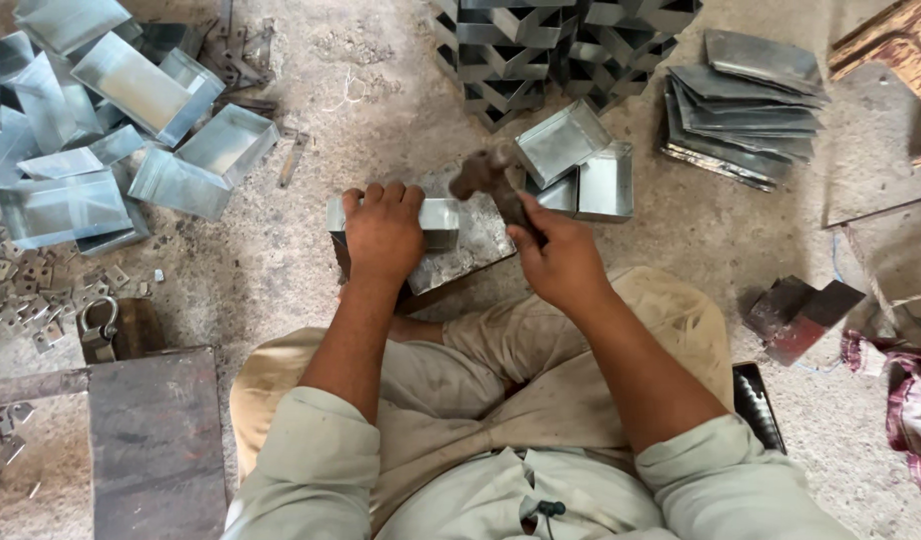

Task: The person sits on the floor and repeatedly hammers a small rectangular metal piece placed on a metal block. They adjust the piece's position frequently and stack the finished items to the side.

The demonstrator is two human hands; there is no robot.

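Left hand (383, 228): clamped over tray (436, 222) on block (476, 255).
Right hand (561, 262): fisted around raised hammer (491, 172).
Progress: finished trays (131, 130) left of block; flat sheets (746, 100) right, unformed.

A sheet-metal workshop worked at ground level: folded metal trays (131, 130) are heaped on the dusty concrete floor (311, 110), beside stacked flat sheets (746, 105) and scattered small brackets (31, 290)
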